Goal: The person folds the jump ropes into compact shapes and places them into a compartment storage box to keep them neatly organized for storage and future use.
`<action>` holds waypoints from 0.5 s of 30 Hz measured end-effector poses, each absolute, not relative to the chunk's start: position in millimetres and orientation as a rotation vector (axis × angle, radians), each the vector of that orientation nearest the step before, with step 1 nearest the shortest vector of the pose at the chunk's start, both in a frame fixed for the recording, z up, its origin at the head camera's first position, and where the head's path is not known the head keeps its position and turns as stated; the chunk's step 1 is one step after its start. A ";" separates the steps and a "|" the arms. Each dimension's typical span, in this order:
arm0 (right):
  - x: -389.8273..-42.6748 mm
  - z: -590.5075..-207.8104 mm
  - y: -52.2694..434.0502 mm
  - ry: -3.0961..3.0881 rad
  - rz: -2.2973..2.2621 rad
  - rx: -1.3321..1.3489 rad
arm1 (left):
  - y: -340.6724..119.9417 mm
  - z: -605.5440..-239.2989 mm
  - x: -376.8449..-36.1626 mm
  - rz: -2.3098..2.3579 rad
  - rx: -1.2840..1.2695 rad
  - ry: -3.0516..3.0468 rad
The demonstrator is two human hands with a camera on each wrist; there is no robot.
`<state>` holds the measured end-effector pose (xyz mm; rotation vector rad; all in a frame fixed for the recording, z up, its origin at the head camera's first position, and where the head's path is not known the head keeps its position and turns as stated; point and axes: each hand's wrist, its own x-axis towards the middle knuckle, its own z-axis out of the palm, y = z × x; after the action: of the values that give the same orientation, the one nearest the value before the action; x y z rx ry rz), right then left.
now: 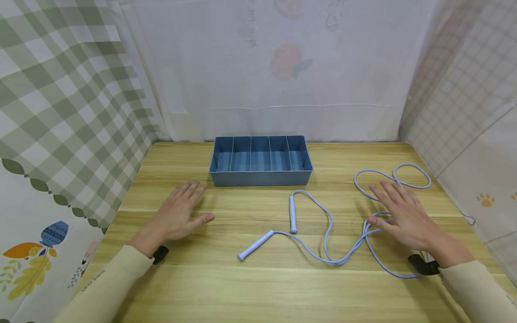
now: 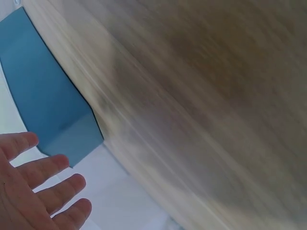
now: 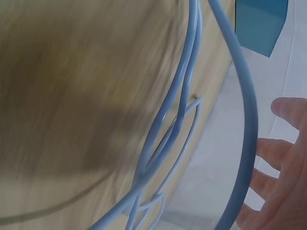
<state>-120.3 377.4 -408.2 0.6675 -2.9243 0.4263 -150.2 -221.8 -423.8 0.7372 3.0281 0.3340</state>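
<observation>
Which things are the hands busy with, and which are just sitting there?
In use: skipping rope, under the right hand; left hand, open over the table.
Just there: blue divided box, checked curtain.

A makeshift recording booth in a home-like room is suggested: a wooden table (image 1: 258, 287) is closed in on three sides by hung cloths, a green checked one (image 1: 60, 103) at the left, a white fruit-printed sheet (image 1: 282, 67) behind, a gridded paw-print one (image 1: 464, 112) at the right. Household goods are laid out
</observation>
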 end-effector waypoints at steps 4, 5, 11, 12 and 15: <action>-118.8 -407.5 373.8 -2.920 0.443 0.674 | -218.2 -423.7 -149.6 0.341 0.747 3.019; -118.3 -407.5 373.0 -2.917 0.447 0.675 | -217.3 -423.7 -149.5 0.342 0.750 3.016; -115.9 -408.9 368.3 -2.904 0.466 0.692 | -211.5 -422.8 -149.1 0.343 0.763 3.001; -115.5 -409.1 367.6 -2.903 0.468 0.695 | -210.4 -422.6 -149.1 0.340 0.763 3.000; -114.7 -408.8 365.8 -2.899 0.471 0.704 | -206.7 -421.2 -148.9 0.343 0.763 2.997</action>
<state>-114.7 365.8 -408.8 0.7043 -2.8990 0.4706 -148.9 -206.7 -421.2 0.7630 2.9966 0.3429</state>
